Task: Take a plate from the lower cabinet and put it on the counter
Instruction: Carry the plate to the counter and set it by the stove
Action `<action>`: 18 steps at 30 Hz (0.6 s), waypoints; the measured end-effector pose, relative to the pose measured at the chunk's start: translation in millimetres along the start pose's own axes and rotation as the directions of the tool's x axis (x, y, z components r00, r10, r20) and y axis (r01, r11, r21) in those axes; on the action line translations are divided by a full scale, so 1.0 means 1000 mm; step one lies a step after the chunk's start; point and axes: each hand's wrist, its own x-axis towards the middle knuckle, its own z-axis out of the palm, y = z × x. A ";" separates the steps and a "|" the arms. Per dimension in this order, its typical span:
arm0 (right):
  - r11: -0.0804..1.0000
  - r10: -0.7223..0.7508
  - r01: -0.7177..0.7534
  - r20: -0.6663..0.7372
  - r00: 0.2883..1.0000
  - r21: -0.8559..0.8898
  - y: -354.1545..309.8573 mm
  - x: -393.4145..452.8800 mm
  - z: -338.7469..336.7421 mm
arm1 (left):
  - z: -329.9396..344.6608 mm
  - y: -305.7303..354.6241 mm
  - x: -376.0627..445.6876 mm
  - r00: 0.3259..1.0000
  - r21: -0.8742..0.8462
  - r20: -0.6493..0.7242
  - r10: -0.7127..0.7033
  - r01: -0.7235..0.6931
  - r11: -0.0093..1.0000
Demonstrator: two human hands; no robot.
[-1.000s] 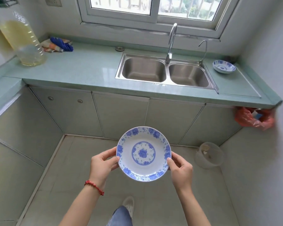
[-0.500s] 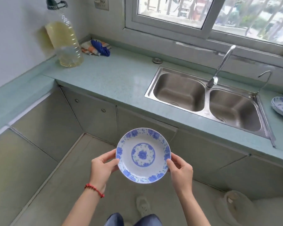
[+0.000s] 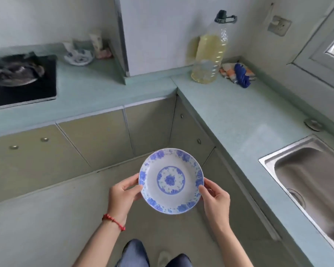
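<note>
I hold a white plate with a blue flower pattern (image 3: 171, 181) face up in front of me, above the floor. My left hand (image 3: 123, 195), with a red bead bracelet on the wrist, grips its left rim. My right hand (image 3: 215, 199) grips the right rim. The pale green counter (image 3: 239, 120) wraps around the corner ahead and to the right, above shut lower cabinet doors (image 3: 96, 139).
A large bottle of yellow oil (image 3: 209, 54) and a folded cloth (image 3: 238, 74) stand in the counter corner. A steel sink (image 3: 312, 182) lies at right, a black hob with a pan (image 3: 17, 78) at left, a small patterned dish (image 3: 78, 57) behind it.
The view has swung left, from the sink and window to the counter corner and the hob. The plate stays held in both hands at the same height.
</note>
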 end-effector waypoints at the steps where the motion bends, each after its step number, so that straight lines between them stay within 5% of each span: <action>1: 1.000 -0.003 0.004 0.043 0.999 -0.005 -0.001 0.006 0.007 | -0.006 0.001 -0.001 0.999 -0.014 -0.040 0.005 -0.005 1.000; 9: 0.999 -0.025 0.037 0.304 0.952 -0.032 -0.016 0.051 0.078 | -0.048 0.022 0.023 0.963 -0.079 -0.265 0.052 -0.075 0.994; 18: 0.997 -0.067 0.080 0.381 0.922 -0.019 -0.054 0.134 0.205 | -0.105 0.078 0.133 0.927 -0.116 -0.364 0.093 -0.144 0.983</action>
